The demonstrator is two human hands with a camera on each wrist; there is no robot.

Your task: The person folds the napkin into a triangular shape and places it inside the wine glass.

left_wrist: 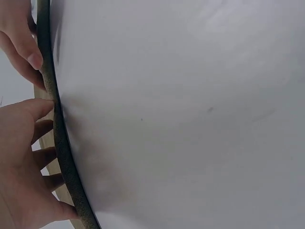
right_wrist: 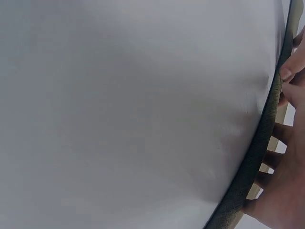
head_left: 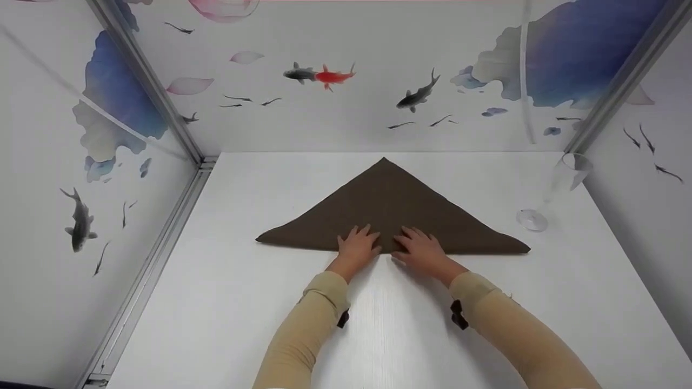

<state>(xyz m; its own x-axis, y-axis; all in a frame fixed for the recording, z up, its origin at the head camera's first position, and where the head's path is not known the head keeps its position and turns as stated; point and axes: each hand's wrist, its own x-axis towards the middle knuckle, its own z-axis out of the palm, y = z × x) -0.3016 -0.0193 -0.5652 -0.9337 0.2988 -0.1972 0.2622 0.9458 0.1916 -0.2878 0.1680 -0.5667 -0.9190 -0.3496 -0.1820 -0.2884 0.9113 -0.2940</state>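
head view: left hand (head_left: 359, 248) and right hand (head_left: 423, 253), spread, gripped nothing. cloth (head_left: 385, 200) under them looked triangle-folded, no further.

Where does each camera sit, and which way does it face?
Head: on the head, facing forward and down at the cloth, table and glass; left hand, right hand and sleeves show.
Left wrist: on that wrist, facing the cloth's edge and table; both hands show partly, along the left side.
Right wrist: on that wrist, facing likewise; both hands show partly, along the right side.
Both wrist views share the cloth's edge and hands.
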